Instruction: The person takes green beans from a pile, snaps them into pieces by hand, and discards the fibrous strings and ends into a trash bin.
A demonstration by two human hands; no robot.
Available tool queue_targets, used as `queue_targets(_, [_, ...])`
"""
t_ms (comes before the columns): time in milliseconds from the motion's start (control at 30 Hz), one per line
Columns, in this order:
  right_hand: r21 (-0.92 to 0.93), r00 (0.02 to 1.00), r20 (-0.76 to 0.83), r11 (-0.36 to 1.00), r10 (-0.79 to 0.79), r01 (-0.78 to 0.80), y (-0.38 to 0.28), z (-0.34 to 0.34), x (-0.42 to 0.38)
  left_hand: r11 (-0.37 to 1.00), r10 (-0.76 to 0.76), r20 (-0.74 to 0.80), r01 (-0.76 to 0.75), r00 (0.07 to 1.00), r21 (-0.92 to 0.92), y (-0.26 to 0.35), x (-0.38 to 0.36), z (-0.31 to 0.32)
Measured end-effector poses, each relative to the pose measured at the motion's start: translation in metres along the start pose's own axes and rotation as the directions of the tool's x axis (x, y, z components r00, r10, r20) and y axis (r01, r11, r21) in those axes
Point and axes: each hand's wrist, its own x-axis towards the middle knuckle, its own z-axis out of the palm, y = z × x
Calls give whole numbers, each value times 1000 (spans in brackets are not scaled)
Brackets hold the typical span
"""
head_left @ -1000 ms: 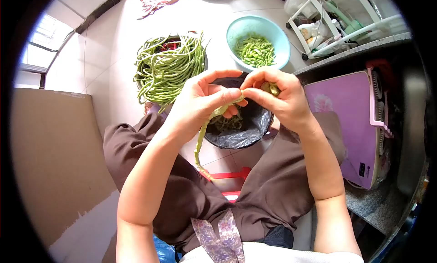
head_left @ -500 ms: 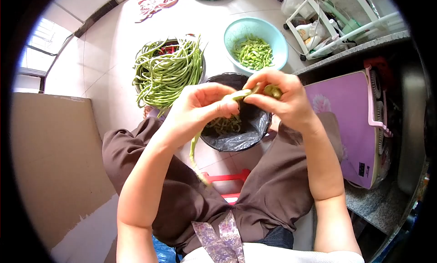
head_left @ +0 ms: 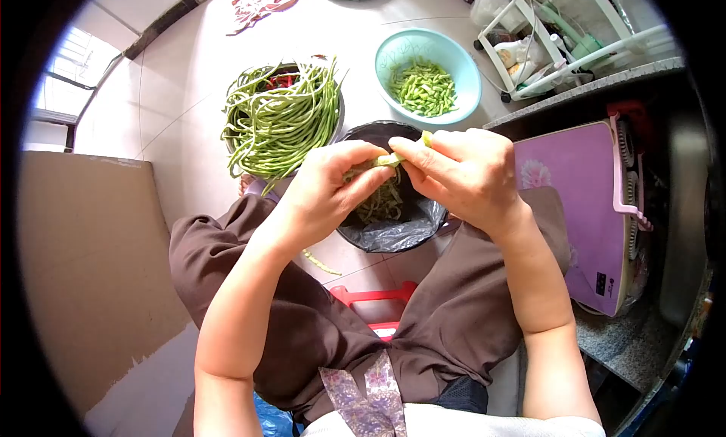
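Observation:
Over a bin lined with a black bag (head_left: 397,236), my left hand (head_left: 329,187) pinches a long green bean (head_left: 389,160), whose tail (head_left: 321,263) hangs below the wrist. My right hand (head_left: 465,172) grips the same bean close to the left fingertips, and a green piece shows above its fingers. Scraps lie inside the bin. Beyond it, a light blue basin (head_left: 469,85) holds short green pieces (head_left: 425,87). A heap of long whole beans (head_left: 280,127) fills a round container to the left, with something red among them.
A white wheeled rack (head_left: 544,59) stands at the upper right, above a purple board (head_left: 563,202). Cardboard (head_left: 91,263) is on the left. A red stool (head_left: 378,295) shows between the knees. A patterned cloth (head_left: 265,2) lies on the floor at the top.
The right hand has turned, its fingers now folded more closely over the bean pieces. The hanging bean tail has risen and swung slightly.

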Motion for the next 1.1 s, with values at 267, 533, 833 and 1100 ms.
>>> queue_targets(267, [-81,987,125,993,98,-89,-18,-2,6,883,246,-104,-178,964,435,3,2,7])
queue_targets(533, [454,802,213,670,558,-587,-17,1,4,825,440,-238,-285,866,488,6,5,15])
queue_targets(833, [752,458,593,-659,662,-20,31,3,-10,898,-76,-225,-31,971,-438,8,3,12])
queue_targets(1100, [759,518,625,-300,584,-578,-10,10,3,646,-293,-73,142,953,-750,6,5,18])
